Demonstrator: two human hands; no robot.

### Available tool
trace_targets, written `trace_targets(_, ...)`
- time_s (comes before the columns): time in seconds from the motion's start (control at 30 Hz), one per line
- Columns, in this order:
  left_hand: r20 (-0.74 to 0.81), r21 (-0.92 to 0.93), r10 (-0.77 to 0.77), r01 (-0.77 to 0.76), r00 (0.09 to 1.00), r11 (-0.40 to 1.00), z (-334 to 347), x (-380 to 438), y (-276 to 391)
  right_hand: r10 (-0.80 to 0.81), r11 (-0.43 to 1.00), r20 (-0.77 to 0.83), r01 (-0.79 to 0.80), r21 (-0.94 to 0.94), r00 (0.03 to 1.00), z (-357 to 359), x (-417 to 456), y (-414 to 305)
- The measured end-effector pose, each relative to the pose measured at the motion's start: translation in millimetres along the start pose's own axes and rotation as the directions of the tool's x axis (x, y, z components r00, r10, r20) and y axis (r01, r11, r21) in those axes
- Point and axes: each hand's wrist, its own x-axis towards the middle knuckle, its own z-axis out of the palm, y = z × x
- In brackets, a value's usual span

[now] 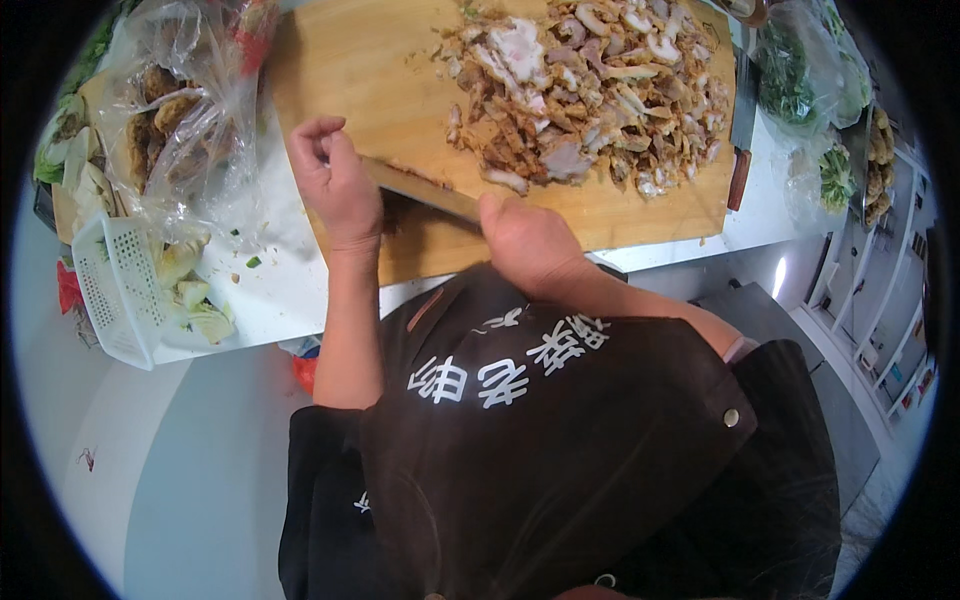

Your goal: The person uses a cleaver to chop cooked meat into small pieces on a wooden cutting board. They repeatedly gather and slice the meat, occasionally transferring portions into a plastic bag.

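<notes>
A knife (431,193) slants over the near left part of a wooden cutting board (360,67), with brown bits along its blade. My right hand (531,241) is closed around its handle end, hiding the handle. At the blade's other end, my left hand (337,180) has its fingers curled on the blade; the exact finger contact is partly hidden. A large heap of chopped, browned meat (592,105) covers the board's right half, beyond my right hand. Along the board's right edge lies a second knife with a wooden handle (739,180).
At left are a clear plastic bag of browned food pieces (176,127), a white perforated basket (124,289) and cut cabbage scraps (202,307). Bagged green leaves (784,75) lie at right, near a tray of browned pieces (879,169). The white table's edge (675,253) runs before my apron.
</notes>
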Motion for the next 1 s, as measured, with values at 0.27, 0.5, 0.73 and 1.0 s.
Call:
trace_targets(0.27, 0.01, -0.2, -0.078, 0.078, 0.997, 0.977, -13.9, 1.0, -11.0, -0.026, 0.996, 0.034, 0.029, -0.089, 0.999, -19.3, 1.6, -20.3)
trace_targets(0.5, 0.011, -0.01, 0.046, -0.046, 0.999, 0.999, -10.5, 8.3, -12.0, -0.106, 0.992, -0.115, 0.097, -0.078, 0.988, -12.9, 5.1, -4.9)
trace_targets(0.73, 0.044, 0.119, 0.026, -0.031, 0.999, 0.992, -3.8, 13.5, 1.9, -0.137, 0.986, -0.215, 0.111, -0.126, 0.967, -2.8, 13.0, 7.2)
trace_targets(1.0, 0.317, 0.494, 0.27, -0.401, 0.909, 0.771, -47.0, -32.2, -1.2, -0.031, 0.975, -0.202, 0.074, 0.208, 0.979, -15.3, 27.3, 28.6)
